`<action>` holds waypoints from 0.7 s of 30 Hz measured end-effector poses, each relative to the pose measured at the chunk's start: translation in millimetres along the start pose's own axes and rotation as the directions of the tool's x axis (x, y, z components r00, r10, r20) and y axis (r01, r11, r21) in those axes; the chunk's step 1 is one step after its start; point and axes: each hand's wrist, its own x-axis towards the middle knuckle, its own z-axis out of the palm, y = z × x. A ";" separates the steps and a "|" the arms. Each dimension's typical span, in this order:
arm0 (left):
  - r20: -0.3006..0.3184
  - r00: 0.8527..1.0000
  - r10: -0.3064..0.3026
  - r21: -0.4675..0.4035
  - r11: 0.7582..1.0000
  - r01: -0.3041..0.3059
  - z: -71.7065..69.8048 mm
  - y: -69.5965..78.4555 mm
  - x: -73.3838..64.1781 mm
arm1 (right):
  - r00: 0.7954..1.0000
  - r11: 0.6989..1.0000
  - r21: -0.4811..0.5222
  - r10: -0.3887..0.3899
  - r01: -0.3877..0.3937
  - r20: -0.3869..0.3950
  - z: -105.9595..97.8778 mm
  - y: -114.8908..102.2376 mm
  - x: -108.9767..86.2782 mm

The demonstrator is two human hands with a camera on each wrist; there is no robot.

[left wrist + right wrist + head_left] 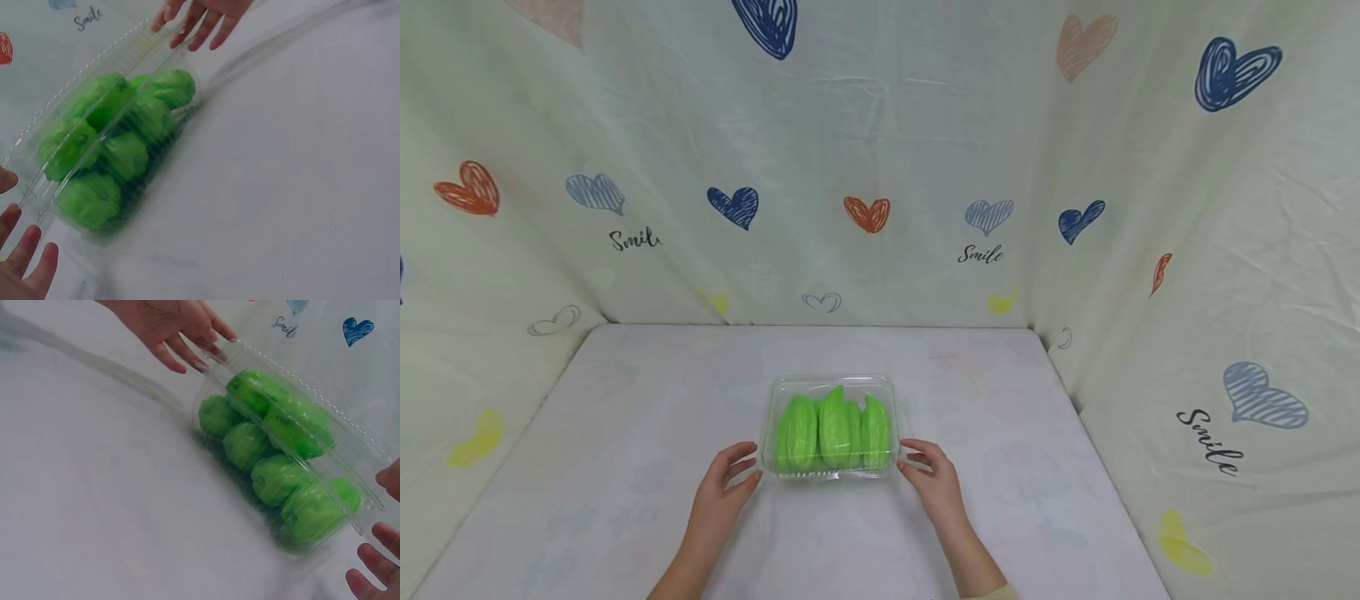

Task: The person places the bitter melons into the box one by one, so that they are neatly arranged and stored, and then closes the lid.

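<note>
A clear plastic clamshell box (831,382) lies on the table with its lid down over several bright green, ribbed, tapered fruit-shaped pieces (835,429). They lie side by side, and their lobed ends face the near side in both wrist views. At the box's left end, my left hand (718,487) has its fingers spread and fingertips right by the rim. My right hand (936,483) mirrors it at the right end, fingers loosely extended along the edge. The left wrist view shows the left fingers (25,250) apart from one another; neither hand curls round the box.
A pale, faintly patterned cloth covers the table (1015,533). Behind and at both sides hangs a light curtain (880,125) printed with hearts and the word "Smile". The table's back edge meets it just beyond the box.
</note>
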 end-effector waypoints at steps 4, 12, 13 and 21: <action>-0.019 1.000 0.001 0.001 1.000 -0.001 1.1 -2.1 -0.1 | 1.000 0.999 0.035 0.025 -0.025 -0.008 1.4 1.9 -1.2; -0.046 0.999 -0.010 0.012 1.000 0.011 3.4 -4.5 0.9 | 0.999 0.998 0.046 0.043 -0.042 -0.025 3.0 7.8 -1.6; -0.048 0.999 -0.011 0.015 1.000 0.012 3.7 -4.7 1.0 | 0.998 0.998 0.045 0.050 -0.049 -0.027 3.4 8.9 -1.4; -0.102 0.994 0.023 -0.011 1.000 -0.024 7.1 -8.6 1.4 | 0.996 0.994 0.080 0.082 -0.078 -0.047 7.2 16.4 -0.1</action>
